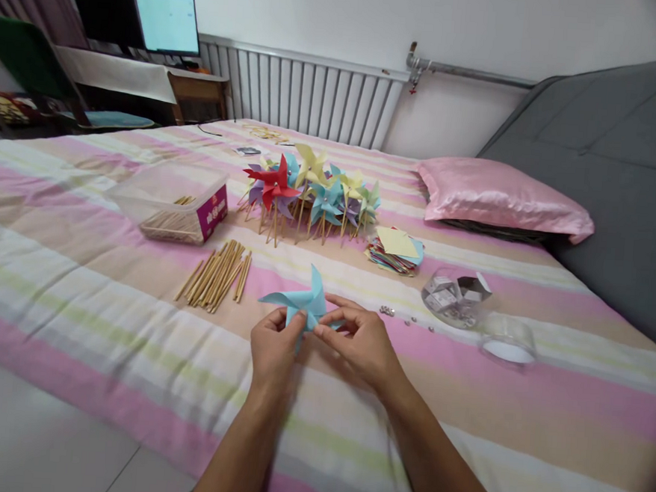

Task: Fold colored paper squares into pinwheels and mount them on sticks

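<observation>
A light blue paper pinwheel [306, 301] is held between both hands above the striped bedspread, its pointed blades folded toward the middle. My left hand [277, 340] pinches its lower left side, thumb on top. From the right, my right hand [362, 341] grips the edge with thumb and fingertips. No stick shows on this pinwheel. To the left of my hands lies a bundle of thin wooden sticks [213, 277]. Small metal pieces [387, 311] rest on the bedspread just right of my right hand.
Finished pinwheels on sticks [309, 192] stand grouped behind. A clear plastic box [167, 205] holding more sticks is at left. Stacked paper squares [396, 249], a clear container [452, 298] and a tape roll [508, 339] lie rightward. A pink pillow [500, 194] sits farther back.
</observation>
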### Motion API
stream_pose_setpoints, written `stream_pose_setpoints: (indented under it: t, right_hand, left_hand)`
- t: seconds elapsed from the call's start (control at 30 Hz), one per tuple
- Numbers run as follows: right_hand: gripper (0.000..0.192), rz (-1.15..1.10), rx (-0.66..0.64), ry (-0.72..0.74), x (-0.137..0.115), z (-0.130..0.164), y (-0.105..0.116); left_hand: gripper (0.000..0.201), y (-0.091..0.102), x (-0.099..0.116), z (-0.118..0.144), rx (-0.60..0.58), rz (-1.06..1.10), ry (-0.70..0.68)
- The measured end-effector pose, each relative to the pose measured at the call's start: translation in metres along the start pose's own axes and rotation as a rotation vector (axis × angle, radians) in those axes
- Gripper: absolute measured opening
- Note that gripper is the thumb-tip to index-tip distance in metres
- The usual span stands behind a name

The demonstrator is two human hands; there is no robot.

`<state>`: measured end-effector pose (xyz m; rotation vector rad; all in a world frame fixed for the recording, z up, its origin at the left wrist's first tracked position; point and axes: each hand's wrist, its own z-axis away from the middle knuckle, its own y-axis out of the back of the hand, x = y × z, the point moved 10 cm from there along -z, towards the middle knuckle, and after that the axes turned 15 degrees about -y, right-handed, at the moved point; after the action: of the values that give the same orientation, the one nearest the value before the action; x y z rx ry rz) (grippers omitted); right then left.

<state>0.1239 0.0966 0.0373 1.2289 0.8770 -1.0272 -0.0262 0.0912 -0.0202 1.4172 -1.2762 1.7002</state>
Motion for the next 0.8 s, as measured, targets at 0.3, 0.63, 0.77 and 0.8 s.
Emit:
stream_pose_setpoints:
  t: [0.3,0.63,0.77,0.8]
  right_hand:
    - [0.021,0.498,0.52,-0.153,0.036,-0.02,0.136]
    - [0.02,0.719,0.534,-0.435,0.094,-0.035,0.166]
    - [0.014,0.739,0.481,-0.459,0.101,-0.041,0.16]
    - [0.014,0.746,0.478,-0.469,0.101,-0.042,0.159]
  left_hand:
    - [0.013,0.003,0.004,-0.003,0.016,-0.061,-0.008]
    - [0.015,0.001,0.002,-0.003,0.017,-0.052,0.02]
    - [0.017,0.001,0.0,-0.002,0.011,-0.058,0.015]
    - [0.017,0.001,-0.001,-0.002,0.011,-0.061,0.016]
